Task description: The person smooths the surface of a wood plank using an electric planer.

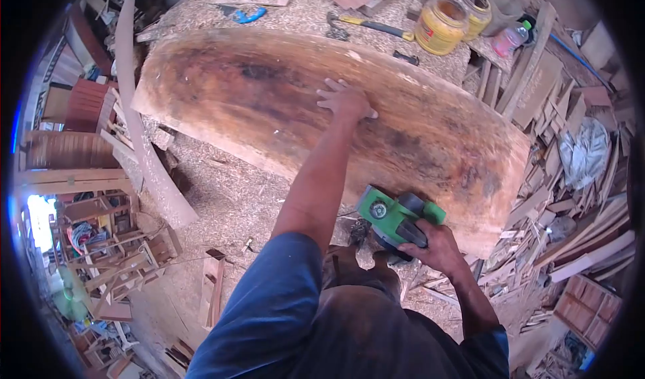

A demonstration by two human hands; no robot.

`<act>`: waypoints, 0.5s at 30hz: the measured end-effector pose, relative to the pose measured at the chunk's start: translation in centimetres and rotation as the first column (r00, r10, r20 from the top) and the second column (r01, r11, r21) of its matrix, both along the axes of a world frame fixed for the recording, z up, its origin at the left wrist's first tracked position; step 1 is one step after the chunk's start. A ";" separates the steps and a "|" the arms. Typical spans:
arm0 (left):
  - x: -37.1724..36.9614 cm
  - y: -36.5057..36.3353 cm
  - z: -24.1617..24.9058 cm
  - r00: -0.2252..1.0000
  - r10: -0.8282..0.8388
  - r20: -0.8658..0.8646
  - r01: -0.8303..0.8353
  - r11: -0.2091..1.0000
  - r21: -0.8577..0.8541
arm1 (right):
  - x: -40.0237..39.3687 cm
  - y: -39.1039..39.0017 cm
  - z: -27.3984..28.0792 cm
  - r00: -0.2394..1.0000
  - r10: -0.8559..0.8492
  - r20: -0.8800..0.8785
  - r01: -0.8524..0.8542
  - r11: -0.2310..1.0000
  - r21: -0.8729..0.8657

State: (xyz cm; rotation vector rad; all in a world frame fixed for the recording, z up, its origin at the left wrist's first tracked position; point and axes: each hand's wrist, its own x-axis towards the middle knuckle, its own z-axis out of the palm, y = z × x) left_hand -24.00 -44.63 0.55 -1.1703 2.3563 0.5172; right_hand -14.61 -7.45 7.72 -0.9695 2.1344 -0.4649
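Observation:
A long, thick wooden slab (pixel 269 97) with dark patches in its grain stretches across the view. My left hand (pixel 345 102) lies flat on the slab's middle, fingers spread, holding nothing. At the slab's near edge, right of centre, sits a green power tool (pixel 396 218) with a round dial and black parts. My right hand (pixel 433 246) is wrapped round the tool's rear handle. The tool's underside is hidden.
Beyond the slab lie a hammer (pixel 373 26), a blue-handled tool (pixel 250 16), yellow jars (pixel 441 26) and a bottle (pixel 510 39) on wood shavings. Scrap wood (pixel 537 245) is heaped at the right. A curved board (pixel 144 137) leans at the left.

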 end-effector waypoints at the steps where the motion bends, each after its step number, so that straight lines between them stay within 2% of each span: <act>1: -0.1 0.0 0.0 1.000 -0.002 -0.006 0.002 1.000 0.006 | -0.2 -0.3 0.1 0.999 -0.037 0.035 0.038 0.999 -0.034; 4: 0.0 -0.2 0.2 1.000 -0.008 0.000 0.008 1.000 0.008 | -0.1 0.9 -0.4 0.997 -0.073 0.021 0.076 0.980 -0.183; 5: 0.1 -0.2 0.2 1.000 -0.014 -0.005 0.014 1.000 0.000 | -0.5 1.6 0.1 0.992 -0.102 0.077 0.109 0.990 -0.093; 8: 0.1 -0.1 -0.3 1.000 -0.024 -0.020 0.024 1.000 -0.011 | -1.5 3.9 -0.3 0.990 -0.095 0.107 0.102 0.993 -0.063; 9: 0.0 -0.1 -0.4 1.000 -0.018 -0.025 0.018 1.000 -0.016 | -1.4 3.3 -0.1 0.991 -0.093 0.094 0.107 0.983 -0.151; 15: 0.1 -0.1 -1.1 0.999 -0.009 -0.046 0.008 1.000 -0.014 | -0.6 -2.0 -0.9 0.997 0.039 -0.066 -0.048 0.989 -0.143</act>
